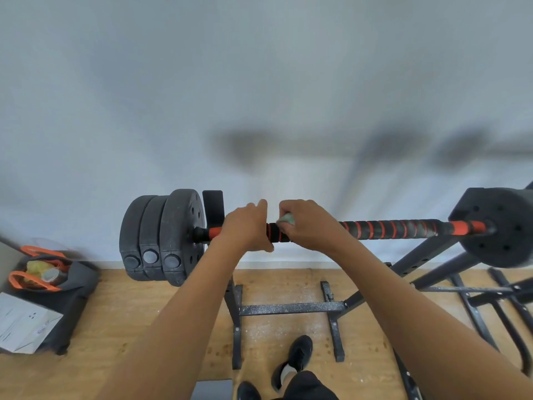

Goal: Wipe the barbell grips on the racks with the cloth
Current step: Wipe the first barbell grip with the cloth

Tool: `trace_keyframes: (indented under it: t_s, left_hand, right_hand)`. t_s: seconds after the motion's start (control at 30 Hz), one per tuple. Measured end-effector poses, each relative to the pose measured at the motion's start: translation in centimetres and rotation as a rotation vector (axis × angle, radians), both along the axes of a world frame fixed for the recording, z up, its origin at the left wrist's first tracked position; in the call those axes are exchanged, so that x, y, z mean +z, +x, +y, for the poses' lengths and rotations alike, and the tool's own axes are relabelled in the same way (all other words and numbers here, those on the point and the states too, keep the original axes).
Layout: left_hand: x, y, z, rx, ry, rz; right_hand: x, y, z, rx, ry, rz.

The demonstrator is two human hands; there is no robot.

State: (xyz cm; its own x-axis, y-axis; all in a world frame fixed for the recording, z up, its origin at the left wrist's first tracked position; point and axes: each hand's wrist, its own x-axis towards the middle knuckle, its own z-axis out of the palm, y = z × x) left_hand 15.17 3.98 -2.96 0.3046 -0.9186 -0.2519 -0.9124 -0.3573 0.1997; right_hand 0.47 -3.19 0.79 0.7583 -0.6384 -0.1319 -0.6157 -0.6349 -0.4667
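Right fingers [289,209] around pale green cloth [287,219] on black-and-orange spiral-wrapped barbell grip [389,228]; left fingers [258,207] around grip.

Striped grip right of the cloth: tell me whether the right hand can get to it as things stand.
Probably yes. The right hand grips the cloth on the bar right beside the striped grip, which runs bare to the far plate, with nothing over it.

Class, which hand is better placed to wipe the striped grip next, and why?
Right hand: it presses the cloth on the barbell beside the striped grip; the left hand grips the bar.
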Motion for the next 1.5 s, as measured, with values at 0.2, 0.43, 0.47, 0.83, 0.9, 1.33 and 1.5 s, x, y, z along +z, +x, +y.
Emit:
trace_keyframes:
  t_s: [0.2,0.43,0.47,0.83,0.9,1.33,1.5]
  left_hand:
    - [-0.4,-0.4,-0.7,-0.061,0.09,-0.082]
    - [-4.4,-2.9,1.8,0.027,-0.455,-0.474]
    - [-4.7,-3.0,1.6,0.046,-0.478,-0.473]
    - [0.5,-0.8,-0.6,0.038,0.186,-0.133]
    - [-0.4,-1.5,0.3,0.061,0.063,-0.25]
    - [-3.8,-2.6,2.3,0.113,-0.405,-0.465]
    - [-4.4,-1.9,2.1,0.094,-0.382,-0.478]
  right_hand:
    - [-0.7,-0.2,0.6,0.005,-0.143,0.002]
    - [-0.4,2.7,-1.2,-0.018,-0.053,0.097]
    - [-0.4,3.0,-1.4,-0.015,-0.036,0.121]
    - [-0.1,-0.2,-1.4,0.187,-0.025,0.055]
    - [-0.4,0.2,-1.6,0.206,-0.032,0.034]
    - [-0.6,2.2,-0.5,-0.009,-0.054,0.094]
    - [-0.2,-0.1,0.8,0.011,-0.032,0.055]
